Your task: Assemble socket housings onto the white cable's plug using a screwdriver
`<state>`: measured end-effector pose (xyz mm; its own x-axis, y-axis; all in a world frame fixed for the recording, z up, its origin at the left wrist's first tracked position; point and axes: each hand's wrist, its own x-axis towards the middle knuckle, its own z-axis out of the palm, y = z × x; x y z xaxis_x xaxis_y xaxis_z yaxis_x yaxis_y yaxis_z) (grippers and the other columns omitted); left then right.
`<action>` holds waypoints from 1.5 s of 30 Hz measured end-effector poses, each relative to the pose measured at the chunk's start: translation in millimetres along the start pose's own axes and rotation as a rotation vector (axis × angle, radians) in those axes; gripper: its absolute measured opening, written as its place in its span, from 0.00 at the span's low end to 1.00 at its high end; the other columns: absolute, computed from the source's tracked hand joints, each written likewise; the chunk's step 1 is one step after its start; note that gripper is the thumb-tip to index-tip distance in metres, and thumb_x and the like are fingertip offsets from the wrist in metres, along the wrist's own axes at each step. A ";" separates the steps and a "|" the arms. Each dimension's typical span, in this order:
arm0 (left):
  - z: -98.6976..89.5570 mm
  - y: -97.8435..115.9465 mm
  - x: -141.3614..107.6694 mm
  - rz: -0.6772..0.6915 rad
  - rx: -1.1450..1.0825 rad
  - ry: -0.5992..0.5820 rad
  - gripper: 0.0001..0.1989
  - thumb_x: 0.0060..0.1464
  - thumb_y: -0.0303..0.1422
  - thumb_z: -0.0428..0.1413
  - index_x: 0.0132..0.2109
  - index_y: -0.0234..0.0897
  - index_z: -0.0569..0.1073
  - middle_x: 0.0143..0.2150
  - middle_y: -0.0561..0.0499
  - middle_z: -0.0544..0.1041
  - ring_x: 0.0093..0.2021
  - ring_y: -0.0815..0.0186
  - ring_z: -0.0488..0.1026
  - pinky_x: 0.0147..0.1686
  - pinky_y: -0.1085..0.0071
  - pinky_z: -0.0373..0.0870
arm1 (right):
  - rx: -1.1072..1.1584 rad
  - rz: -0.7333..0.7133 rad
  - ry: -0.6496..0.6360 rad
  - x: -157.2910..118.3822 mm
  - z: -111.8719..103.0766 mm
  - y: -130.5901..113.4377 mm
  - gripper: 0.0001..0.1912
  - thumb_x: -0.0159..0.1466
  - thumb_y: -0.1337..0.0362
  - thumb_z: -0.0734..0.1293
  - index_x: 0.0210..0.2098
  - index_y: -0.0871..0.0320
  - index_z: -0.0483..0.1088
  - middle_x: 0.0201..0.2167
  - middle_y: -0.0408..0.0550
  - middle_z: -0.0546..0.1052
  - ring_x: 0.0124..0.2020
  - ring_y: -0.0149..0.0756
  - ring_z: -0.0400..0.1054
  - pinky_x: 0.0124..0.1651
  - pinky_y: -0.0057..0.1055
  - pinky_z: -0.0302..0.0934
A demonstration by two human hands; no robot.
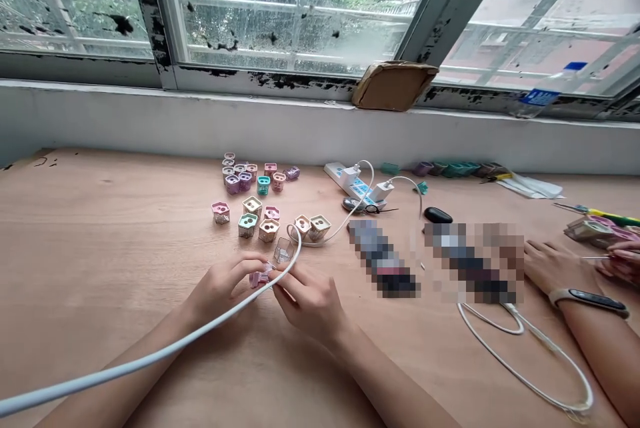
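Close together at the middle of the wooden table are my left hand (pixel 227 285) and my right hand (pixel 313 298). Pinched between their fingertips is a small pink-purple pencil sharpener part (pixel 259 277); its details are partly hidden by the fingers and a white cable. A clear plastic sharpener case (pixel 284 250) stands just beyond my right fingertips. Past it are several two-hole pencil sharpeners, among them a green one (pixel 247 225), a cream one (pixel 269 230) and a pink one (pixel 221 213).
A thick white cable (pixel 200 335) arcs across in front of my hands. Behind stand more sharpeners (pixel 245 181) and a power strip (pixel 355 186) with chargers. To the right lie a blurred-out phone (pixel 383 258) and another person's hand (pixel 563 271) with a wristband.
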<state>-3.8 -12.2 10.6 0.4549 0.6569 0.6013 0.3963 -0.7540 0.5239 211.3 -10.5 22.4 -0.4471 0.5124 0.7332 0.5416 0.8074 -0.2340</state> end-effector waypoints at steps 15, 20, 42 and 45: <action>-3.6 4.3 4.0 0.014 0.017 0.039 0.11 0.64 0.24 0.56 0.53 0.36 0.71 0.52 0.41 0.78 0.52 0.60 0.80 0.48 0.69 0.80 | 0.109 0.004 -0.061 2.0 -4.9 -5.0 0.17 0.68 0.75 0.61 0.52 0.57 0.75 0.43 0.53 0.82 0.41 0.38 0.79 0.37 0.28 0.72; -5.7 6.6 7.5 0.065 0.039 0.073 0.11 0.63 0.22 0.56 0.51 0.35 0.73 0.51 0.40 0.78 0.51 0.61 0.80 0.47 0.70 0.79 | 0.258 0.068 0.009 3.4 -3.6 -3.3 0.18 0.68 0.75 0.63 0.53 0.53 0.73 0.41 0.50 0.82 0.39 0.37 0.78 0.38 0.29 0.73; -8.0 9.6 10.4 0.108 0.076 0.104 0.12 0.61 0.19 0.56 0.49 0.35 0.74 0.52 0.39 0.76 0.52 0.61 0.78 0.46 0.72 0.78 | 0.468 0.133 0.023 3.2 1.0 4.0 0.14 0.69 0.71 0.65 0.52 0.53 0.74 0.40 0.49 0.80 0.33 0.32 0.75 0.34 0.26 0.70; -9.6 7.3 10.8 0.098 0.070 0.105 0.11 0.61 0.19 0.56 0.48 0.35 0.74 0.51 0.40 0.77 0.51 0.62 0.78 0.46 0.73 0.78 | 0.383 0.195 0.014 7.8 -13.2 16.7 0.06 0.69 0.68 0.65 0.42 0.57 0.75 0.31 0.48 0.78 0.26 0.32 0.70 0.29 0.27 0.67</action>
<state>-3.7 -10.6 26.7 0.4098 0.5734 0.7094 0.4103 -0.8104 0.4181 226.2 3.1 32.6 -0.3514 0.6639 0.6601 0.3103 0.7478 -0.5869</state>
